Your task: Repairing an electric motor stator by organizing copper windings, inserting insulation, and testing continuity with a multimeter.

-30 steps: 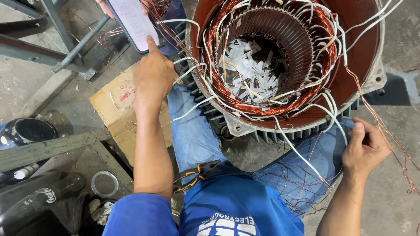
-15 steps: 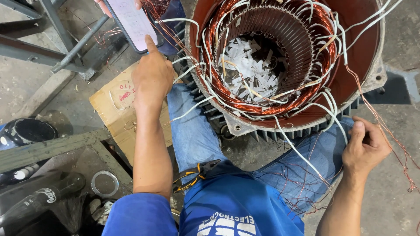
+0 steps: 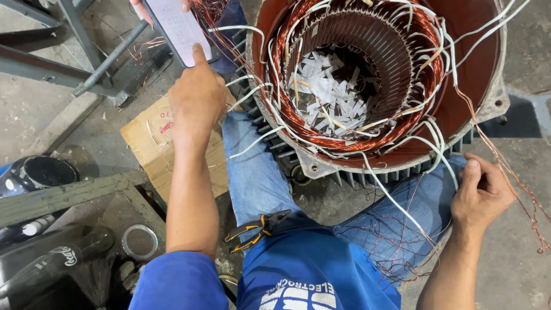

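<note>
Your left hand [image 3: 195,100], fingers loosely curled, index tip touching the phone [image 3: 178,28] at its 12 o'clock; right hand [image 3: 482,192] clenched on copper wire [image 3: 511,178], stator [image 3: 367,80] at 11 o'clock.

A: Anything moving?
B: Barely. The left hand [image 3: 196,99] has crept a touch lower, and its finger now presses the bottom edge of the phone [image 3: 179,27].
A: And the phone?
B: It has slid slightly up and out of frame.
</note>
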